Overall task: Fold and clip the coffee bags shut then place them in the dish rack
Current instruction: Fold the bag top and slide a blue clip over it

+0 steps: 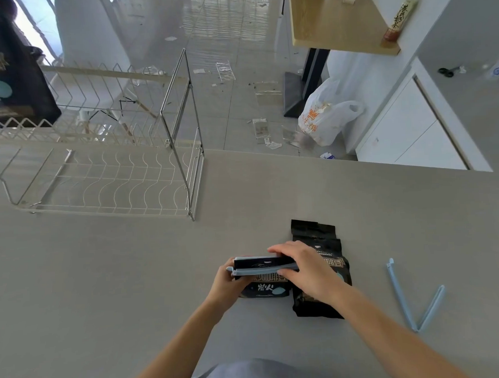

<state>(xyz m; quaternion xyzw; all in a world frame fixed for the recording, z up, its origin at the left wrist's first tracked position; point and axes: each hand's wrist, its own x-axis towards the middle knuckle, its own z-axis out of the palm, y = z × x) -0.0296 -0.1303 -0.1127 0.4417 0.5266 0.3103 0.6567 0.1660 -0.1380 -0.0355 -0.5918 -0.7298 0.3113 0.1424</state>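
A black coffee bag lies on the grey counter with its top folded over and a light blue clip across the fold. My left hand grips the clip's left end and the bag. My right hand presses on the clip's right end. A second black coffee bag lies flat just to the right, partly under my right hand, its top unfolded. Another light blue clip lies open in a V to the right. The wire dish rack stands at the far left; a black coffee bag stands in its upper tier.
The counter's far edge drops to a tiled floor littered with plastic wrappers. A white plastic bag sits on the floor by a white cabinet. A wooden table is at the top right.
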